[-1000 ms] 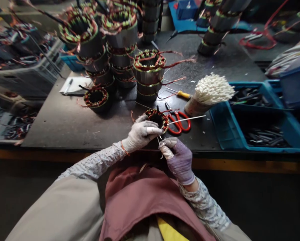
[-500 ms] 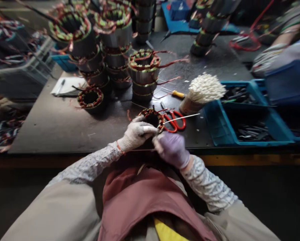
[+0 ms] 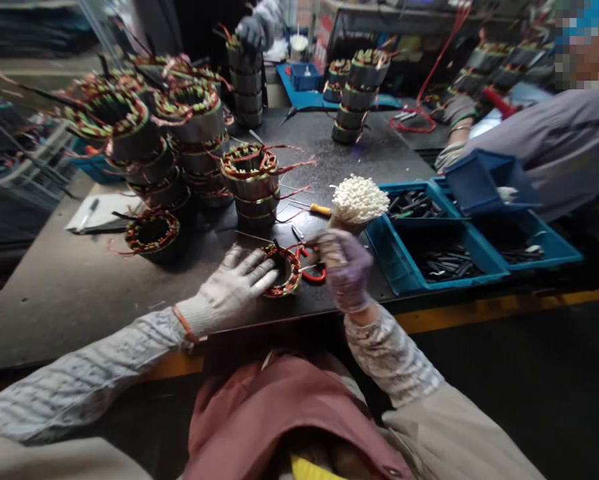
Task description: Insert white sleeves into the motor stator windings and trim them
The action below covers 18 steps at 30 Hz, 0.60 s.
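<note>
Basically, hold the wound ring (image 3: 288, 285), on the bench (image 3: 79, 293) just L of the red scissors (image 3: 315, 278), steady w/ light, even pressure. L hand (image 3: 235, 285), farther L, lies palm-down, fingers spread onto it; R hand (image 3: 346, 265), just R of the scissors, is curled, blurred, can't tell what it pinches. White-stick bundle (image 3: 359, 200): beyond the scissors.

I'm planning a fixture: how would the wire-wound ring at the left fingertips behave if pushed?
The wire-wound ring appears to sit flat, opening upward, so it should slide, not roll. Dense windings suggest it's heavy for its size. Its thin red lead probably flexes easily.
</note>
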{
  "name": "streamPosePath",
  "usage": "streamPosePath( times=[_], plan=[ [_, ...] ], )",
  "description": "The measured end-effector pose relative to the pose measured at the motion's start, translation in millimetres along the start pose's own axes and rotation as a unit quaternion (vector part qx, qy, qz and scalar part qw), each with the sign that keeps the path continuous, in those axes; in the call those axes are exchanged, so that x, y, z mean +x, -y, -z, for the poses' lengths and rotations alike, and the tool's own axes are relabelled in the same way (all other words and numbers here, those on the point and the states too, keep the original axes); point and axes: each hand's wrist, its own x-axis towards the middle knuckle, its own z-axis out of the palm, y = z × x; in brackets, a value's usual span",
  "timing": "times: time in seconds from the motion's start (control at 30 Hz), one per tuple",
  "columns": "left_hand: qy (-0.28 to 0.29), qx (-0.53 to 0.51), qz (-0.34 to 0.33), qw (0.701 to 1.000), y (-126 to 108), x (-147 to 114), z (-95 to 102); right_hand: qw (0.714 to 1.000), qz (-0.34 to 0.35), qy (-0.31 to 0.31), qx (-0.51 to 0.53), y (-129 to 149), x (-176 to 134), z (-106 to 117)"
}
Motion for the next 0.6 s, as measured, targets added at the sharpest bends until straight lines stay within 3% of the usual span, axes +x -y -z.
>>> streamPosePath(
  times=[0.03, 0.1, 0.2, 0.27, 0.47, 0.6],
  plan=[
    [0.026, 0.013, -0.015, 0.999, 6.6, 0.5, 2.5, 0.990, 0.071, -0.089, -0.085, -3.4, 6.2, 19.1],
    [0.082, 0.011, -0.058, 0.995, 17.6, 3.2, 5.4, 0.940, 0.132, -0.154, -0.276, -10.7, 22.8, 51.4],
    [0.118, -0.017, -0.076, 0.990, 21.7, 7.7, 6.8, 0.866, 0.100, -0.136, -0.471, -19.6, 45.8, 70.6],
    [0.111, -0.036, -0.057, 0.991, 18.0, 7.7, 8.1, 0.846, 0.080, -0.114, -0.515, -22.1, 52.4, 69.9],
    [0.099, -0.079, -0.052, 0.991, 17.2, -0.3, 9.8, 0.893, 0.181, -0.099, -0.399, -12.2, 66.7, 77.9],
    [0.083, -0.083, -0.014, 0.993, 10.1, -3.1, -1.8, 0.935, 0.164, -0.017, -0.315, -1.7, 92.5, 84.0]
  ],
)
